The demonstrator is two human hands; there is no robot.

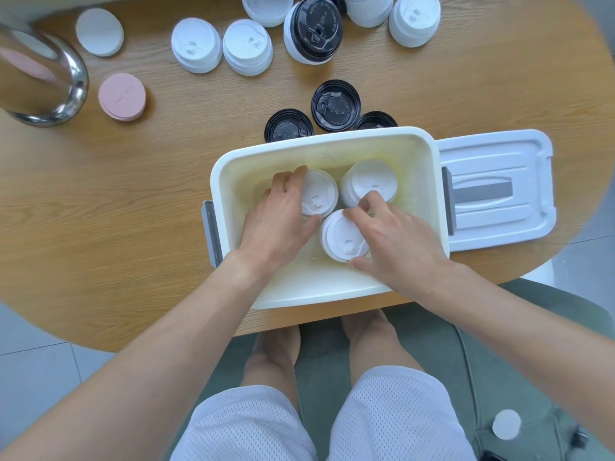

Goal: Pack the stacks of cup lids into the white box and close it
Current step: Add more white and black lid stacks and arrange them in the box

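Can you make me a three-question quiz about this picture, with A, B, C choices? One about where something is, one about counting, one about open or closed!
1. Where is the box lid?
A. right of the white box
B. on the box
C. on the floor

2. How many white lid stacks are inside the box?
A. one
B. three
C. six

3. The box is:
A. taped
B. closed
C. open

Answers: 1 A, it lies flat on the table beside the box. 2 B, three stacks stand together inside. 3 C, you see right into it.
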